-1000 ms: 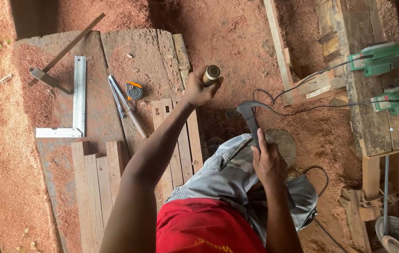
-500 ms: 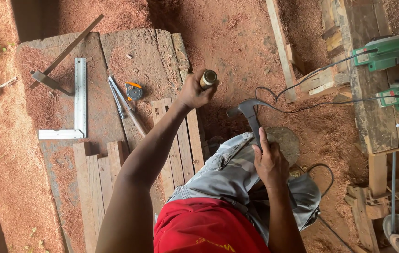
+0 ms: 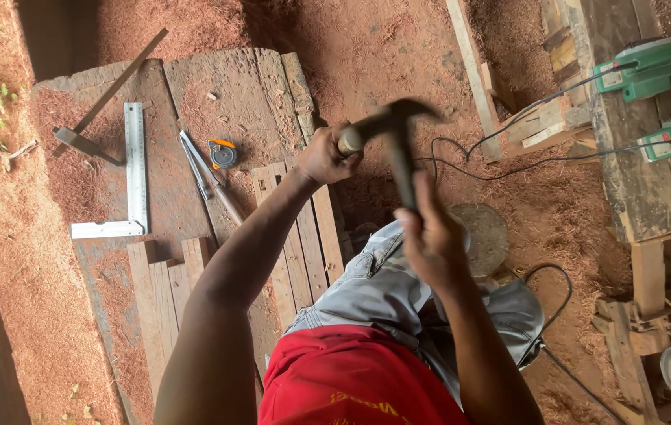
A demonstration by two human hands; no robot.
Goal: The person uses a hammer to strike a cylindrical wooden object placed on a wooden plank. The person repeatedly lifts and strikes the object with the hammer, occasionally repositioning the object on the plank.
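Right-hand grip (image 3: 430,244) is wrapped tight round the shaft of a dark hammer (image 3: 394,138), whose head is blurred and sits just above the left hand (image 3: 326,155). That left grip is closed round a short, round wooden piece (image 3: 349,142), which it holds upright over the end of the slatted panel (image 3: 304,236); only the pale top of the piece shows past the fingers, so its lower end and what it touches cannot be told.

As for progress, the slats of the panel already lie side by side and look joined, while the round piece is not seated in anything that can be seen, so the hammering looks barely started.

Just left of the panel, on the weathered boards (image 3: 225,94), lie a pair of long-handled pincers or a similar metal tool (image 3: 205,175) and a small tape measure (image 3: 223,153). Further left are a steel framing square (image 3: 134,177) and a sliding bevel (image 3: 107,102). More short slats (image 3: 166,283) lie near the person's left forearm. Black cables (image 3: 500,165) run across the red sawdust floor to two green power tools (image 3: 650,67) on the table at the right.
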